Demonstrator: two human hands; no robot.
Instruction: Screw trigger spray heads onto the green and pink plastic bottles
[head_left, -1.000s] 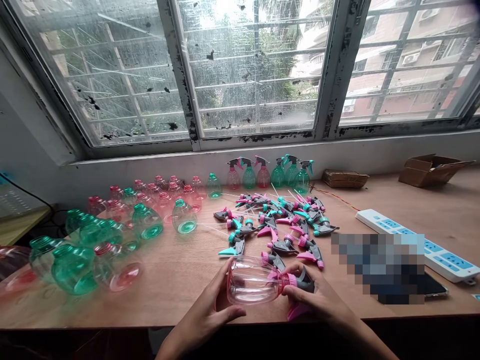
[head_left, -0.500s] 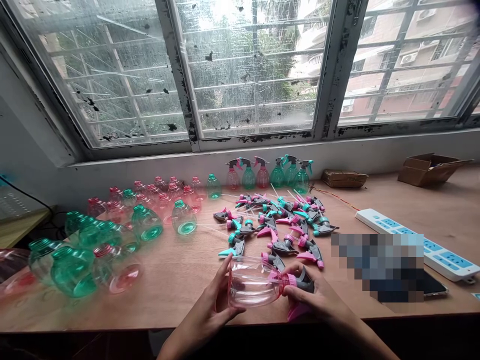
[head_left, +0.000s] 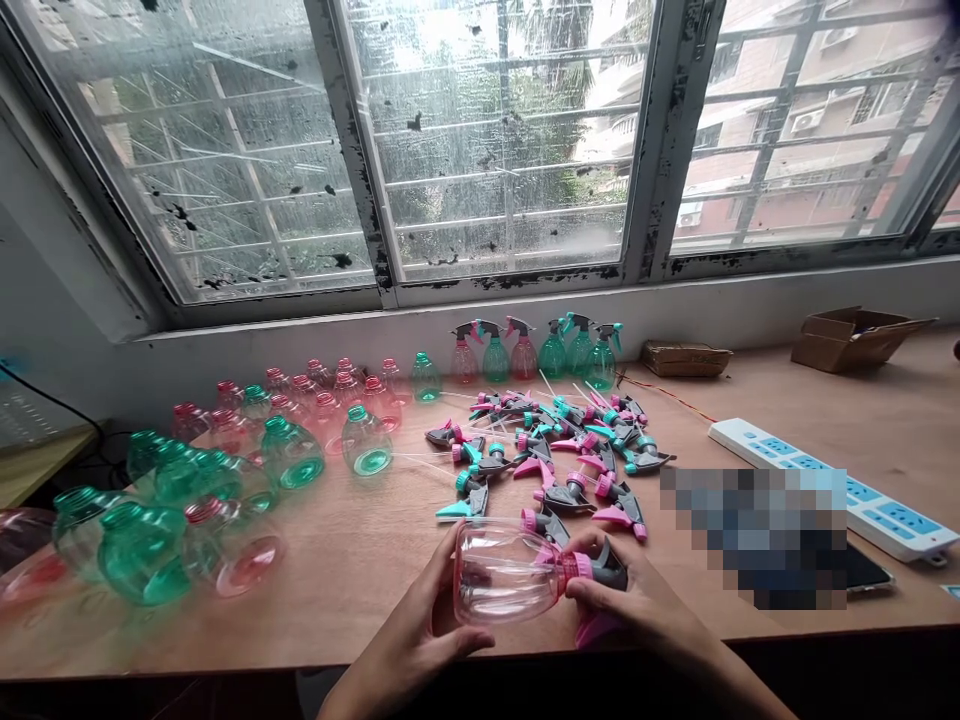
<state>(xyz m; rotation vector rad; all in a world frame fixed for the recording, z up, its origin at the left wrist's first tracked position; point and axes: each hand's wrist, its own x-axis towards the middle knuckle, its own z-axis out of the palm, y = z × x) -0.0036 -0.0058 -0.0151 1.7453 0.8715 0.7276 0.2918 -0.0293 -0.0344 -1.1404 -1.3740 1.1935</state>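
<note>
A clear pink bottle lies on its side in the air above the table's front edge, its base to the left. My left hand is closed around the base end, thumb below and fingers partly hidden behind. At the neck, my right hand grips a trigger spray head with a pink collar and grey body, pinching the collar between thumb and fingers. The spray head sits on the bottle's mouth; how tightly cannot be told. Just beyond lie several loose spray heads, pink-grey and teal-grey, with thin white tubes.
Several open pink and green bottles stand on the left. Bottles with spray heads line the wall below the window. To the right are a power strip, a blurred-out dark object, a flat carton and an open cardboard box.
My left thumb has shifted slightly along the bottle's underside. The bottle and my right hand stay nearly in place, while the whole view has tilted a little.
</note>
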